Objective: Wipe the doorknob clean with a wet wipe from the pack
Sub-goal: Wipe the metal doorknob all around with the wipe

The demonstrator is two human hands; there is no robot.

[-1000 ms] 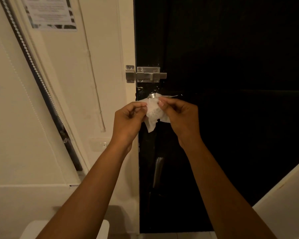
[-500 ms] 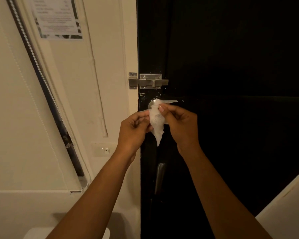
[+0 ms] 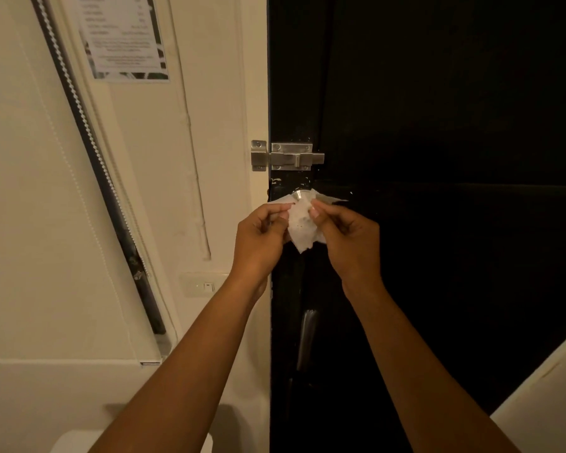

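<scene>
Hands up at the door now, seen from the head camera: the left hand (image 3: 258, 238) and the right hand (image 3: 347, 237) each pinch a side of the wet wipe (image 3: 301, 223), both grips narrow and closed on the cloth. The wipe is spread between them right in front of the doorknob (image 3: 299, 195), of which only a sliver of metal peeks above the cloth's top edge; whether cloth touches metal there, I cannot tell. Small brownish specks show on the wipe. By my reading, this is the unfolding or turning of the wipe, and next comes pressing a clean patch round the knob and rubbing. The pack is nowhere in view. Room is tight to the left, where the black door (image 3: 438, 125) meets the pale door frame (image 3: 255, 93), and the sliding bolt (image 3: 296, 156) sits just above the knob. Open space lies right and below.
</scene>
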